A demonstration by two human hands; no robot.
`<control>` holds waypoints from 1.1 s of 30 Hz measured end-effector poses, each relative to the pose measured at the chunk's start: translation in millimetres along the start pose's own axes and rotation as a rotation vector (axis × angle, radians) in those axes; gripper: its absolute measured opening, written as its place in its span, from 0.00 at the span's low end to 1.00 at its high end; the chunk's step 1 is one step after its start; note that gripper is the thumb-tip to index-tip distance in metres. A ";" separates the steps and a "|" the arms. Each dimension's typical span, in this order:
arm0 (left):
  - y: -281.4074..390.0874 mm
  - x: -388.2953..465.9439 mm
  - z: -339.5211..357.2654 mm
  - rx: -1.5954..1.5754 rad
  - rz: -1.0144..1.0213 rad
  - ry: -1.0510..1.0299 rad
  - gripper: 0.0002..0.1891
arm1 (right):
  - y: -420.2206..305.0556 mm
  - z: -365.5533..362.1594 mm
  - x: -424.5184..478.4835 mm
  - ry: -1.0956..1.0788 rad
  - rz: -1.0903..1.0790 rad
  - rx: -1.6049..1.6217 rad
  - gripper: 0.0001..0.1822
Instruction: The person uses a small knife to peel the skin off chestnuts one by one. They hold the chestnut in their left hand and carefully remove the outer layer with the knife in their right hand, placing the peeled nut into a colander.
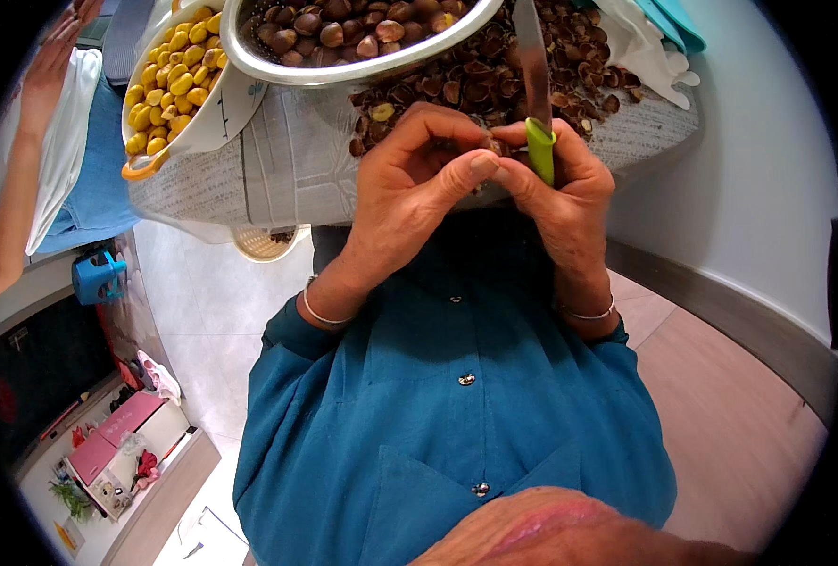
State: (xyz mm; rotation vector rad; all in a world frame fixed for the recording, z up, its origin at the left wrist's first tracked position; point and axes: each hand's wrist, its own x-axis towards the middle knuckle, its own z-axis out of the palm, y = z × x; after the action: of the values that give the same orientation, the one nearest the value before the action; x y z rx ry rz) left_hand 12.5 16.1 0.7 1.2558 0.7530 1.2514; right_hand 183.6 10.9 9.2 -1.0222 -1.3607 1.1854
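Between the fingertips of both hands is a chestnut (496,146), mostly covered by the thumbs. My left hand (419,166) pinches it from one side. My right hand (564,170) meets it from the other and also keeps hold of a knife by its green handle (541,152), the stained blade (532,64) pointing away from me. Beyond my hands, brown chestnut shells (475,81) lie heaped on the table. A metal colander (362,72) of unpeeled chestnuts (334,34) stands past my left hand. Left of it, a white bowl (213,127) holds peeled yellow chestnuts (178,78).
A patterned cover (298,156) lies over the table. White gloves (645,49) and a teal item (673,25) rest at the far right, near the wall (758,177). Another person's arm (22,163) is at the left. Below the table edge stands a woven basket (267,244).
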 end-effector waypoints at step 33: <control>-14.3 1.5 15.1 0.305 0.282 0.206 0.17 | 5.8 21.7 -0.3 0.115 0.154 0.700 0.13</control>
State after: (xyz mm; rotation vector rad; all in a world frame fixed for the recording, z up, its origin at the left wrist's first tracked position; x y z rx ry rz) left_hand 30.8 15.4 -9.3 1.5353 0.9668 1.5544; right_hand 162.0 8.9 3.5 -0.6741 -0.6888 1.5381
